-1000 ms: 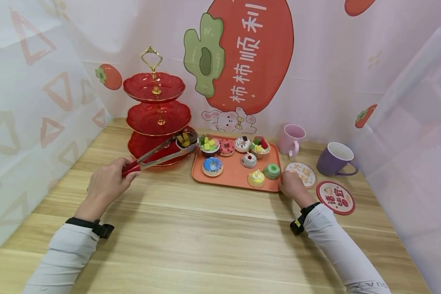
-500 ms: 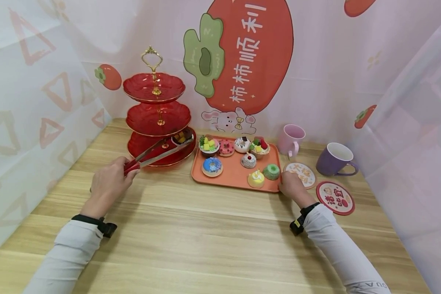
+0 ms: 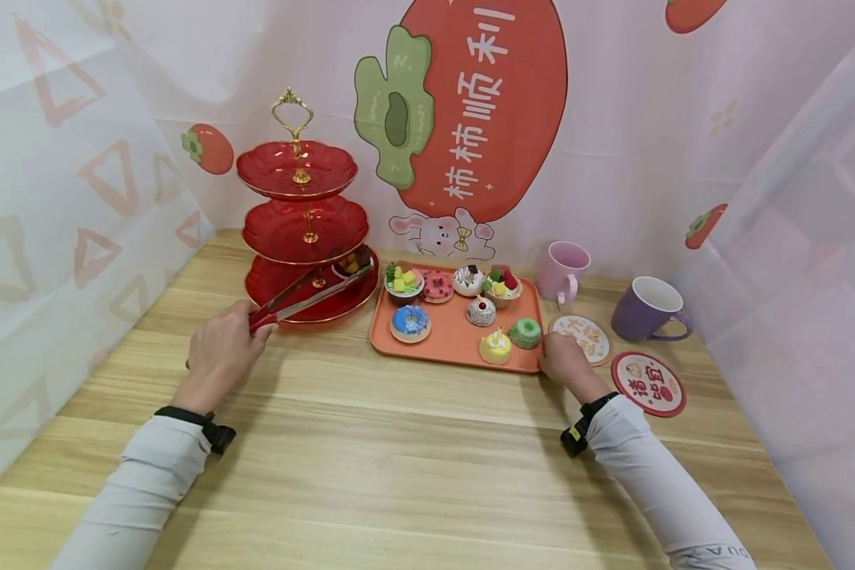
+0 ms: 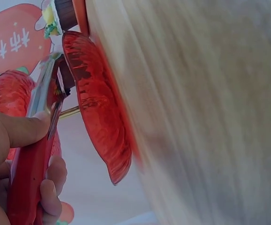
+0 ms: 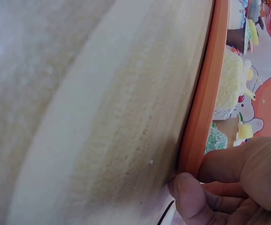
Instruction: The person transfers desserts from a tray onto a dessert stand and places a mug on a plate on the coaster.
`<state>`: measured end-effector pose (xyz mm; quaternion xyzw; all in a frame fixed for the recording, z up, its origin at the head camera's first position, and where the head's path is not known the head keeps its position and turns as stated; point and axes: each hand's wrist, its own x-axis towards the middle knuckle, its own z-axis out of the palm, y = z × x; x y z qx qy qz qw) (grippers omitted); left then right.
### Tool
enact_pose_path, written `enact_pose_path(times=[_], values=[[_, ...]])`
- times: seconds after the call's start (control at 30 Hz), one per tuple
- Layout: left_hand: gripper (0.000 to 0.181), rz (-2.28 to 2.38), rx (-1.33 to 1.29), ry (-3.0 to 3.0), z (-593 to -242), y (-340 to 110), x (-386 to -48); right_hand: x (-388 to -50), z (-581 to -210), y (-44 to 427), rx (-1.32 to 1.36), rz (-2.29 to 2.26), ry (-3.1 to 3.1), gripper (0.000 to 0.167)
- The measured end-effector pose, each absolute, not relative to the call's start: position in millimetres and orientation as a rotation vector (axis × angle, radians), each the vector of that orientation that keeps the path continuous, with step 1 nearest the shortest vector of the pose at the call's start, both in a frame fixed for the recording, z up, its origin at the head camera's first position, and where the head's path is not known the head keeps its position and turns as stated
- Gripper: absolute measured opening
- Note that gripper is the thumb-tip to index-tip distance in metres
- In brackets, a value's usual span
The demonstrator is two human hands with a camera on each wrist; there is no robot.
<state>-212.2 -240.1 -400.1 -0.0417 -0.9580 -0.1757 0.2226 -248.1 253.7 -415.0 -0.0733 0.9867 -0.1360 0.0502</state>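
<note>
My left hand grips the red handles of a pair of metal tongs. The tong tips lie around a dark toy cupcake with yellow cubes on top, at the right side of the bottom plate of a red three-tier cake stand. In the left wrist view the tongs partly hide the cupcake, and whether they still squeeze it is unclear. At the near right corner of the orange tray, my right hand pinches the rim between thumb and fingers.
Toy sweets fill parts of the tray, among them a blue donut, a fruit cupcake and a green cake. A pink mug, a purple mug and two round coasters stand or lie to the right.
The cupcake in the tongs has moved slightly left and back, from beside the tray onto the bottom plate. My left hand has shifted a little right. The right hand stays on the tray.
</note>
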Motion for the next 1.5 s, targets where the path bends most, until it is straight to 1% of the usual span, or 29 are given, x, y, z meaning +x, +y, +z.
enact_pose_path(times=[0.33, 1.1, 1.37, 1.5], values=[[0.032, -0.478, -0.070, -2.684, -403.3, -233.5, -215.9, -247.1, -413.5, 255.1, -0.228, -0.421, 3.001, 0.013], [0.032, -0.579, -0.030, -2.725, -404.5, -236.2, -212.2, -247.4, -414.3, 252.2, -0.174, -0.410, 2.951, 0.006], [0.033, -0.685, 0.006, -2.746, -398.7, -234.4, -203.5, -247.6, -416.3, 254.1, -0.311, -0.394, 3.063, 0.016], [0.033, -0.684, 0.005, -2.743, -397.0, -235.3, -200.1, -246.8, -416.4, 255.3, -0.318, -0.393, 3.063, 0.017]])
